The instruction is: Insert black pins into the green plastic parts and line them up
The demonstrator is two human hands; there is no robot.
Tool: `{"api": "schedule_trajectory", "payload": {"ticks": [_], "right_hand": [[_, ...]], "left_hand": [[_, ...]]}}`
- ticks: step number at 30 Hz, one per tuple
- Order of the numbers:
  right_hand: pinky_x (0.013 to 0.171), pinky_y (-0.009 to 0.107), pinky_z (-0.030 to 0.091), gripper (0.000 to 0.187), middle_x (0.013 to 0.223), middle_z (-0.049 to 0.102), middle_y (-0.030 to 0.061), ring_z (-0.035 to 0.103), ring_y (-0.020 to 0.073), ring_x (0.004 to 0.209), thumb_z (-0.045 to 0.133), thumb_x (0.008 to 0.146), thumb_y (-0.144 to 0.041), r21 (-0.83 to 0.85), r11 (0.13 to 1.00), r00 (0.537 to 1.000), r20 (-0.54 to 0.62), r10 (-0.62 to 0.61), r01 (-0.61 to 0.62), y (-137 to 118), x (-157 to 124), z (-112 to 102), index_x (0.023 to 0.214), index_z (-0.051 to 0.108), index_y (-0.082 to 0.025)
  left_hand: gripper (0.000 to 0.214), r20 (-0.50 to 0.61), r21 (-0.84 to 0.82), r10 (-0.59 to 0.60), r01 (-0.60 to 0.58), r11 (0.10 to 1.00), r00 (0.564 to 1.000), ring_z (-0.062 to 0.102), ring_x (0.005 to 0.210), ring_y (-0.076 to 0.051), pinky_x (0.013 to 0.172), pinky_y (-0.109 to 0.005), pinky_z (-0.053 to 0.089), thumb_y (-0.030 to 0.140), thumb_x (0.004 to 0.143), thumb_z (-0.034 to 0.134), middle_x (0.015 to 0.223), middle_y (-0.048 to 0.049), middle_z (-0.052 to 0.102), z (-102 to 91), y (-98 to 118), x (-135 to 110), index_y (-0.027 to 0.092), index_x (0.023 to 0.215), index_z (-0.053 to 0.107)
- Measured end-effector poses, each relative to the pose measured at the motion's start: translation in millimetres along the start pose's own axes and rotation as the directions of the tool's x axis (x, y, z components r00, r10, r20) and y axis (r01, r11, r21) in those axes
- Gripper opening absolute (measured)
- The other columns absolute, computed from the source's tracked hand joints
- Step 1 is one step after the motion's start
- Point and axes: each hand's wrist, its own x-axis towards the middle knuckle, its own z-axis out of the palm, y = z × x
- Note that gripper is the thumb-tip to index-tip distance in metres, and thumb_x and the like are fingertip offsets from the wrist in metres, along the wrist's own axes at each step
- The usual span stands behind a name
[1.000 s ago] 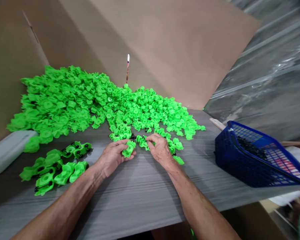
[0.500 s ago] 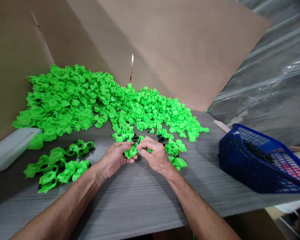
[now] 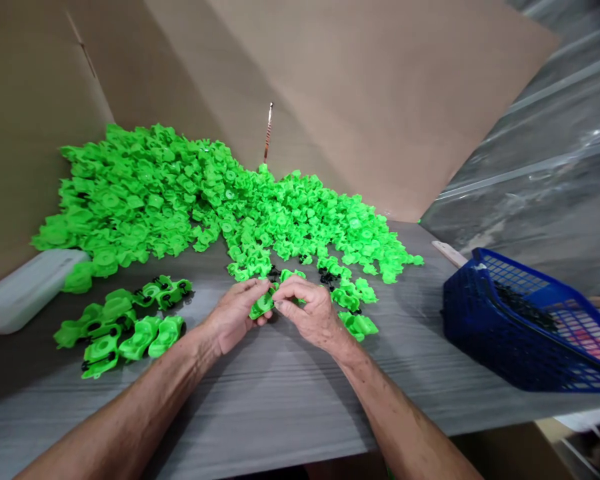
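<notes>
Between the thumb and fingers of my left hand (image 3: 234, 315) is a small bright green plastic toy car body (image 3: 261, 305). My right hand (image 3: 311, 315) is closed in a pinch at the right edge of that body; whatever its fingertips hold is hidden. Just beyond my hands, small black wheel-and-axle parts (image 3: 329, 275) lie among loose green bodies (image 3: 359, 325). To the left of my left forearm stands a group of green car bodies (image 3: 141, 338), several with black axles and wheels fitted across them.
A large heap of green bodies (image 3: 150, 193) leans toward the cardboard wall (image 3: 330, 80) at the back. On the right is a blue plastic basket (image 3: 500, 347) with black parts in it. A white plastic container (image 3: 30, 287) sits at the left, on the grey table (image 3: 260, 413).
The whole view has shifted slightly. Both hands keep the same hold on the green car body, which is tilted a little differently between the fingers.
</notes>
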Motion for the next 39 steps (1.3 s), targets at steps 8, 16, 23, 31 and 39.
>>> {"api": "schedule_trajectory", "payload": {"ticks": [8, 16, 23, 31, 39], "right_hand": [[0.067, 0.028, 0.048, 0.006, 0.071, 0.063, 0.0008, 0.059, 0.0136, 0.069, 0.066, 0.074, -0.013, 0.067, 0.992, 0.993, -0.056, 0.107, -0.104, 4.3, -2.9, 3.8, 0.074, 0.068, -0.018], [0.068, 0.029, 0.048, 0.010, 0.071, 0.064, 0.0009, 0.060, 0.0145, 0.070, 0.061, 0.078, -0.013, 0.002, 1.000, 0.996, -0.082, 0.025, -0.025, 1.0, -1.4, 3.4, 0.071, 0.065, -0.020], [0.065, 0.028, 0.046, 0.008, 0.069, 0.061, -0.0004, 0.057, 0.0134, 0.066, 0.061, 0.078, -0.014, 0.037, 0.997, 0.993, -0.089, 0.074, -0.071, -0.7, -1.6, 3.5, 0.072, 0.064, -0.019], [0.066, 0.028, 0.046, 0.009, 0.069, 0.061, 0.0001, 0.057, 0.0140, 0.068, 0.060, 0.078, -0.015, -0.012, 0.998, 0.997, -0.044, 0.069, -0.069, -2.7, -0.9, 2.4, 0.070, 0.063, -0.019], [0.067, 0.029, 0.048, 0.010, 0.072, 0.062, 0.0011, 0.058, 0.0150, 0.070, 0.059, 0.080, -0.014, -0.026, 0.999, 0.999, -0.039, 0.030, -0.031, -4.4, -0.5, 0.9, 0.073, 0.064, -0.020]], "left_hand": [[0.048, -0.018, 0.033, 0.014, -0.013, 0.999, 1.000, 0.051, 0.047, -0.007, 0.042, -0.017, 0.036, 0.045, 0.054, 0.086, 0.061, 0.0023, 0.058, 0.9, 0.5, -0.8, 0.014, 0.080, 0.059], [0.046, -0.007, 0.009, 0.007, -0.006, 1.000, 1.000, 0.052, 0.048, -0.006, 0.042, -0.016, 0.036, 0.043, 0.057, 0.086, 0.064, 0.0022, 0.058, 0.4, 0.9, -1.4, 0.014, 0.081, 0.060], [0.040, 0.029, -0.043, -0.037, 0.038, 0.998, 0.999, 0.052, 0.047, -0.006, 0.041, -0.015, 0.035, 0.041, 0.061, 0.084, 0.063, 0.0016, 0.058, -0.2, 2.6, -1.8, 0.013, 0.079, 0.062], [0.042, -0.001, -0.004, -0.013, 0.013, 1.000, 1.000, 0.052, 0.046, -0.006, 0.041, -0.016, 0.035, 0.041, 0.058, 0.085, 0.061, 0.0027, 0.057, -1.1, 0.3, -1.2, 0.013, 0.078, 0.061], [0.041, -0.014, -0.018, -0.008, 0.008, 1.000, 1.000, 0.053, 0.047, -0.007, 0.042, -0.018, 0.035, 0.044, 0.062, 0.082, 0.064, 0.0013, 0.058, 2.9, 4.6, -3.9, 0.013, 0.080, 0.064]]}}
